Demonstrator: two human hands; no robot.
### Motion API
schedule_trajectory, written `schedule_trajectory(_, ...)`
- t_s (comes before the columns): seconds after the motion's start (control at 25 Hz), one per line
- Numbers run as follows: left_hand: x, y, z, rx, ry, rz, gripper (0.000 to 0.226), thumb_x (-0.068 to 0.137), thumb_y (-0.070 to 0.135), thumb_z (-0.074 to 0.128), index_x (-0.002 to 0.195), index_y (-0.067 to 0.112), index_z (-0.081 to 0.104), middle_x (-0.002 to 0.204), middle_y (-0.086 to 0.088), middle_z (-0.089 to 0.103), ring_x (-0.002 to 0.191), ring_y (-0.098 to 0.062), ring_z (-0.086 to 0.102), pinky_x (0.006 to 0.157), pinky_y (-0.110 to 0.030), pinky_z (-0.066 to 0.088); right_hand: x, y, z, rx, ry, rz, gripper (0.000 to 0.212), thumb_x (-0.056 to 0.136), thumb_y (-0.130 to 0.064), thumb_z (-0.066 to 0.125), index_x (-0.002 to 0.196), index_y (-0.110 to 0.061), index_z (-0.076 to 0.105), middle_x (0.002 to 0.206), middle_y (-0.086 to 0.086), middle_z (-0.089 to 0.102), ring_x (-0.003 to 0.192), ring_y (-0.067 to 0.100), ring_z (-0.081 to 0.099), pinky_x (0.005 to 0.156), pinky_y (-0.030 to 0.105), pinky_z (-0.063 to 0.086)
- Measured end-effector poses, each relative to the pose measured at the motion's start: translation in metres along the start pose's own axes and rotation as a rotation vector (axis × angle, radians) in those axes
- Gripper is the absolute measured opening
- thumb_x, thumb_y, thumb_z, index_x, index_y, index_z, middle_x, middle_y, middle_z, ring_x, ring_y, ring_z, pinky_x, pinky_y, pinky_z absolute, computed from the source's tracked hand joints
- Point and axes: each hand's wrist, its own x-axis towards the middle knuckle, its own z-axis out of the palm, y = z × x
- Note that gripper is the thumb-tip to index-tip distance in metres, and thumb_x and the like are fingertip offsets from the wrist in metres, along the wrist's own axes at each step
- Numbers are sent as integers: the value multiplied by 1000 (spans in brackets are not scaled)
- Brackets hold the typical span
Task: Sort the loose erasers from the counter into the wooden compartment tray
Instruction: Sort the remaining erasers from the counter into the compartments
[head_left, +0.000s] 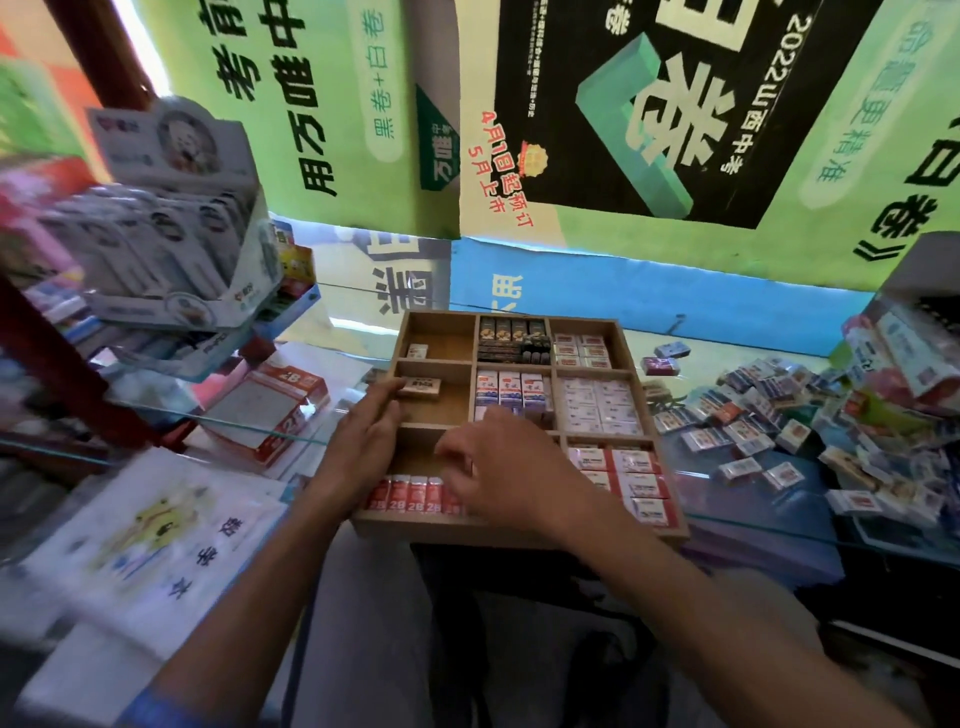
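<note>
The wooden compartment tray (670, 467) sits on the glass counter in front of me, most of its cells filled with boxed erasers. My left hand (363, 441) lies with straight fingers on the tray's left wall, its fingertips beside a single eraser (422, 387) in the middle-left cell. My right hand (493, 467) is over the near-left cell with fingers curled down onto the row of red 2B erasers (410, 493); whether it pinches one is hidden. A heap of loose erasers (779, 415) is spread on the counter to the right.
A display rack of packaged stationery (156, 234) stands at the left, with a red 2B box (275, 410) below it. White paper sheets (156, 525) lie at the near left. The glass counter edge (779, 525) runs along the front. Posters cover the wall behind.
</note>
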Motion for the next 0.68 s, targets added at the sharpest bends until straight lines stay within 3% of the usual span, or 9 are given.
schedule_trajectory(0.12, 2, -1, 0, -41, 19, -5, 32, 105, 38, 30, 131, 51, 42, 145, -3, 44, 118, -20, 51, 97, -40, 47, 11, -15, 11, -240, -149, 13, 26, 94, -42, 53, 100, -20, 65, 95, 1, 55, 93, 17, 43, 81, 38, 36)
schedule_trajectory(0.36, 3, -2, -1, -28, 34, -6, 34, 106, 31, 31, 134, 46, 44, 143, -5, 43, 107, -14, 45, 81, -28, 41, 24, -11, 5, -136, -307, 51, 22, 90, -40, 58, 102, -21, 61, 102, 2, 61, 91, 17, 54, 77, 35, 47)
schedule_trajectory(0.56, 5, -6, 0, -55, 29, 0, 33, 106, 31, 32, 132, 47, 44, 141, -4, 45, 109, -15, 47, 82, -29, 43, 25, -4, 5, 97, -256, 120, 18, 85, -38, 69, 89, -28, 55, 90, -10, 58, 84, 11, 57, 73, 32, 52)
schedule_trajectory(0.68, 5, -7, 0, -58, 36, 12, 33, 105, 31, 32, 131, 47, 43, 138, -4, 46, 108, -15, 49, 83, -31, 47, 26, -4, 7, 204, -118, 175, 17, 86, -36, 70, 87, -32, 54, 86, -11, 60, 81, 6, 58, 74, 30, 53)
